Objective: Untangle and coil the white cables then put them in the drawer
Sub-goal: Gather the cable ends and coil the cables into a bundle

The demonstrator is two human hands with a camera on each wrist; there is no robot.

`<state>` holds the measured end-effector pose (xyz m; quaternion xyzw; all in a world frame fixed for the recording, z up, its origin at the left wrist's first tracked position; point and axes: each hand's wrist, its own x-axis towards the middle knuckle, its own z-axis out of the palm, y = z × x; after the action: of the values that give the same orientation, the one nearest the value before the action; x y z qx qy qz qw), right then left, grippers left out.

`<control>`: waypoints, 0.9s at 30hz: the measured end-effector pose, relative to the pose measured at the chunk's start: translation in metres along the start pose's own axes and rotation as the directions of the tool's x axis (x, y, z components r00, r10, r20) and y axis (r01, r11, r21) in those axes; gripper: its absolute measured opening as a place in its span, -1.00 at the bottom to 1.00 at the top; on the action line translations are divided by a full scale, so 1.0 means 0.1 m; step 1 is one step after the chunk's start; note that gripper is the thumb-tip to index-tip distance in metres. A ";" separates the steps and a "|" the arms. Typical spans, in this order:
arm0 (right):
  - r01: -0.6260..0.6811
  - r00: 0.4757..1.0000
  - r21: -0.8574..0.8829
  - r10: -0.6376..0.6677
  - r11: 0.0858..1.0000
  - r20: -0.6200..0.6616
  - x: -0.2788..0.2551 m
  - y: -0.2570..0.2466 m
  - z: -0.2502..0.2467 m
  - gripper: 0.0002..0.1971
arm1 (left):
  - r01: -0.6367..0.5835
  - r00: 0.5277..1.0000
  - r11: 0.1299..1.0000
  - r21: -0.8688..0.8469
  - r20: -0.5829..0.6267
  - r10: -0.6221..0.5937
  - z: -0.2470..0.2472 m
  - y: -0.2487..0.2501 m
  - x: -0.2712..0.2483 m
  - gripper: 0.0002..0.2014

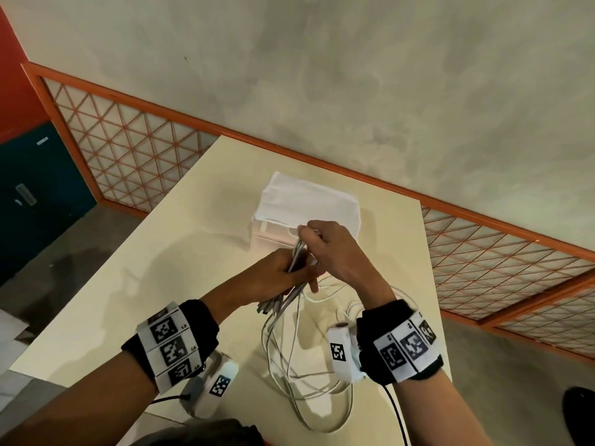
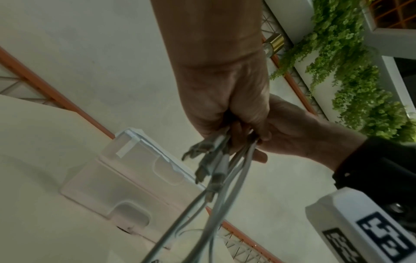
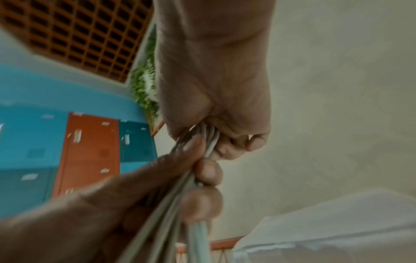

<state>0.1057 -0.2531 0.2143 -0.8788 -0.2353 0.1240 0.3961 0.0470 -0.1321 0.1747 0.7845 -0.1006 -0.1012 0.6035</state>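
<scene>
Several white cables [image 1: 297, 257] are gathered into one bundle above the table. My left hand [image 1: 285, 273] grips the bundle low down, and my right hand [image 1: 325, 249] grips it just above. The plug ends [image 2: 208, 160] stick out below the left fist. Loose loops [image 1: 302, 371] hang from the bundle onto the cream table [image 1: 135, 300]. In the right wrist view the right hand [image 3: 216, 113] closes round the strands [image 3: 178, 199] with the left hand [image 3: 139, 192] beneath. The white drawer unit [image 1: 306, 201] stands just behind the hands, its drawers shut [image 2: 126, 179].
The table's far edge [image 1: 322, 165] runs close behind the drawer unit, with the floor beyond. An orange lattice railing [image 1: 128, 140] stands at the left and right. A dark blue cabinet [image 1: 35, 194] is at far left.
</scene>
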 end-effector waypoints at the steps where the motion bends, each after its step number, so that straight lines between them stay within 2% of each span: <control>1: 0.011 0.999 -0.075 -0.013 0.997 -0.030 0.01 -0.02 0.01 -0.58 | -0.006 1.000 1.000 0.004 0.006 0.006 -0.01 -0.01 -0.01 -0.70; 5: 0.057 0.998 -0.214 -0.063 0.975 -0.020 0.02 -0.05 0.00 -0.63 | 0.004 0.998 0.999 0.039 0.059 -0.006 -0.04 -0.01 -0.01 -0.66; 9: 0.081 0.996 -0.170 -0.073 0.982 0.056 0.02 -0.02 -0.04 -0.63 | 0.020 0.990 0.997 0.071 0.138 -0.029 -0.06 -0.02 0.01 -0.62; 11: 0.053 0.997 -0.052 -0.050 0.997 0.054 0.02 0.04 -0.04 -0.62 | -0.009 0.997 0.998 0.066 0.079 0.004 -0.07 -0.08 0.02 -0.60; 12: 0.036 0.999 0.061 -0.038 0.997 0.029 0.00 0.08 -0.04 -0.60 | -0.021 0.999 0.999 0.040 0.031 0.020 -0.08 -0.10 0.03 -0.60; 13: 0.011 1.000 0.173 -0.013 0.985 0.011 -0.04 0.14 -0.04 -0.51 | -0.037 0.999 0.999 -0.004 -0.022 0.036 -0.08 -0.11 0.04 -0.60; 15: -0.061 0.995 0.306 0.034 0.950 0.092 -0.10 0.25 0.01 -0.38 | -0.083 0.987 0.994 -0.074 -0.141 0.072 -0.09 -0.10 0.07 -0.63; 17: -0.110 0.968 0.350 0.021 0.930 0.249 -0.17 0.29 0.19 -0.35 | -0.123 0.962 0.988 -0.091 -0.254 0.096 -0.12 -0.07 0.12 -0.62; 19: -0.067 0.952 0.287 -0.025 0.956 0.304 -0.17 0.36 0.42 -0.14 | -0.168 0.944 0.983 -0.080 -0.301 0.137 -0.17 -0.06 0.17 -0.61; 20: -0.062 0.952 0.238 -0.014 0.969 0.304 -0.18 0.39 0.49 -0.10 | -0.182 0.937 0.981 -0.067 -0.313 0.152 -0.20 -0.06 0.18 -0.62; 21: -0.072 0.957 0.188 0.014 0.980 0.289 -0.18 0.41 0.51 -0.22 | -0.185 0.928 0.982 -0.027 -0.334 0.166 -0.23 -0.07 0.19 -0.62; 23: -0.091 0.967 0.153 0.051 0.984 0.249 -0.18 0.47 0.47 -0.67 | -0.164 0.892 0.982 0.092 -0.412 0.187 -0.28 -0.10 0.20 -0.63; 24: -0.082 0.973 0.143 0.048 0.986 0.226 -0.19 0.47 0.44 -0.80 | -0.148 0.865 0.981 0.127 -0.464 0.191 -0.30 -0.12 0.21 -0.66; 27: 0.046 0.991 0.073 -0.055 0.996 0.123 -0.20 0.39 0.39 -0.79 | -0.114 0.782 0.978 0.176 -0.592 0.197 -0.33 -0.16 0.22 -0.64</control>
<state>0.0851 -0.2606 0.1597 -0.8487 -0.2773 0.1767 0.4143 0.0784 -0.1035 0.1669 0.8022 0.0270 0.2121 0.5574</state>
